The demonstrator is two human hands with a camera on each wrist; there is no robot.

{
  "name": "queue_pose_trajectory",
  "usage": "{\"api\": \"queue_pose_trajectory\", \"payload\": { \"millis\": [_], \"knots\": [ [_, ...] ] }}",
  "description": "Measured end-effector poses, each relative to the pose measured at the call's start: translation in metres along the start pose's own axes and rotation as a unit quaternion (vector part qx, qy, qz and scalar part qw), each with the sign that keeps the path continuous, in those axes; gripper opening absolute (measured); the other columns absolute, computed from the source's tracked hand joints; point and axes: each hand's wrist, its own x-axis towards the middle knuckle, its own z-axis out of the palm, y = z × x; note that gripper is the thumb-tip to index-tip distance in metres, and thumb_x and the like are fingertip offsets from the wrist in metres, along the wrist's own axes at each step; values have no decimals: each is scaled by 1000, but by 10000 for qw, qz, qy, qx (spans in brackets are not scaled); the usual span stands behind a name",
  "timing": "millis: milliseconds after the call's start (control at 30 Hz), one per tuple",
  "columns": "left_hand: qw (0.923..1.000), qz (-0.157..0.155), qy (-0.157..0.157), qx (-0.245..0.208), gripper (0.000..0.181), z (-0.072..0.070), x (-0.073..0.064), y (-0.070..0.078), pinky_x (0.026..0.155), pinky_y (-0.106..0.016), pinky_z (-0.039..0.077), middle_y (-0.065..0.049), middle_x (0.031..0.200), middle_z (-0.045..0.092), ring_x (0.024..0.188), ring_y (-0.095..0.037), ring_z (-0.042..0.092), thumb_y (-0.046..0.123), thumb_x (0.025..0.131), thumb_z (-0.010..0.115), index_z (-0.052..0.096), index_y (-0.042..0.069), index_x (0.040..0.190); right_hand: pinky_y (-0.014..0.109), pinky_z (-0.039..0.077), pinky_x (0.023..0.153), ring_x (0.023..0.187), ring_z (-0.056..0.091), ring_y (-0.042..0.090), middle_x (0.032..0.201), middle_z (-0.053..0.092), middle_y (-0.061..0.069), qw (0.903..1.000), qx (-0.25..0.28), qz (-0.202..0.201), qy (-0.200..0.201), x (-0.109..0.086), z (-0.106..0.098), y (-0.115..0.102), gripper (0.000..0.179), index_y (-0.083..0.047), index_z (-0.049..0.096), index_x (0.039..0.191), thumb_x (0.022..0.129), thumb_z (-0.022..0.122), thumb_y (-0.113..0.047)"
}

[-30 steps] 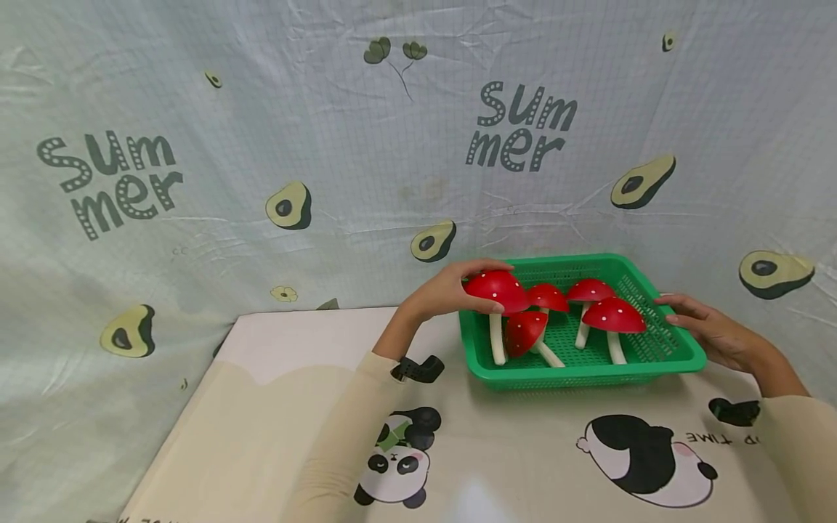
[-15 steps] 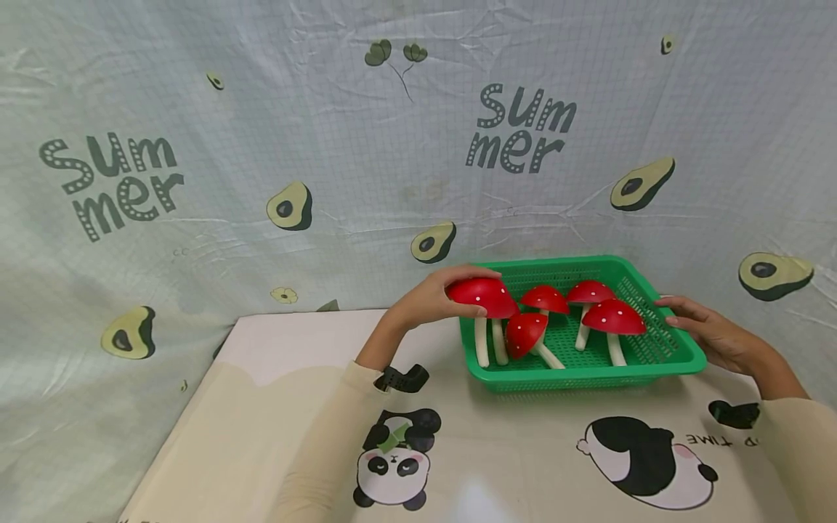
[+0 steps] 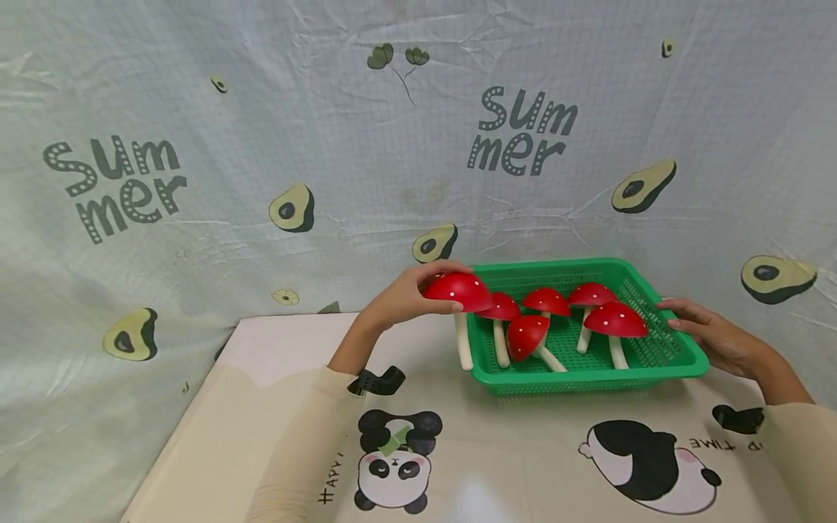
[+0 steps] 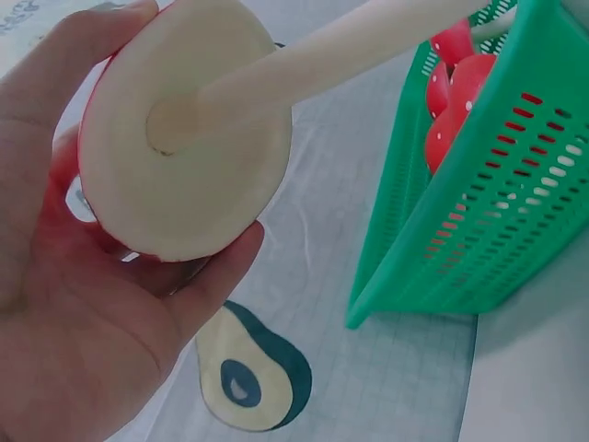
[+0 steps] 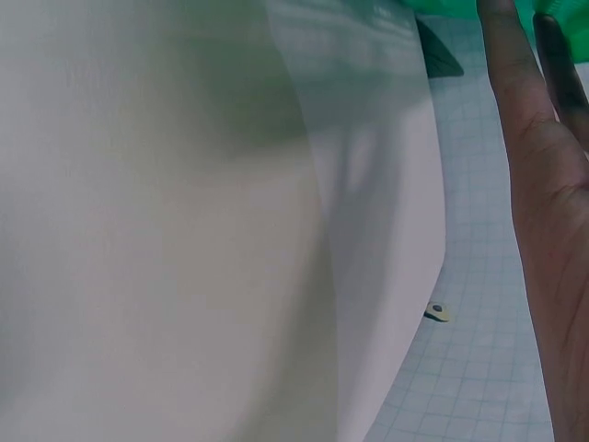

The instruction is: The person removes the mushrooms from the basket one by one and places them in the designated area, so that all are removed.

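My left hand (image 3: 407,296) grips a toy mushroom (image 3: 461,292) by its red, white-dotted cap. Its pale stem hangs down just outside the left end of a green plastic basket (image 3: 591,375). From below, the left wrist view shows the cap's cream underside (image 4: 212,207), with thumb and fingers around its edge. Several similar red toy mushrooms (image 3: 615,319) lean inside the basket. At the basket's right end, my right hand (image 3: 726,340) rests its fingertips on the rim. In the right wrist view the fingers (image 5: 511,83) reach out straight to the green plastic.
Under the basket is a light table cover (image 3: 516,450) printed with pandas. A pale cloth (image 3: 353,167) with avocado and lettering prints hangs right behind the basket. The table's left edge (image 3: 189,407) slants toward the front.
My left hand has carried the mushroom leftward from over the basket to outside its left rim. Another mushroom beneath it now shows fully. The right hand stays at the rim.
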Motion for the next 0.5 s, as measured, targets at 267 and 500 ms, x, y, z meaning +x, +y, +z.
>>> {"api": "queue_pose_trajectory", "payload": {
  "millis": [267, 500],
  "knots": [
    [9993, -253, 36, 271, 55, -14, -17, 0, 87, -39, 59, -2, 135, 59, 124, -27, 54, 18, 86, 80, 60, 20, 138, 46, 62, 78, 97, 70, 20, 129, 43, -11, 9999, -101, -22, -13, 1, -1, -1, 37, -32, 46, 140, 111, 37, -11],
    [9985, -284, 17, 467, 55, -24, -33, -5, 87, -41, 60, -4, 135, 59, 123, -30, 54, 18, 86, 80, 61, 18, 137, 42, 61, 83, 104, 67, 14, 136, 35, -14, 9990, -372, -78, -245, 0, -6, 2, 40, -31, 39, 147, 112, 30, -15]
  ]
}}
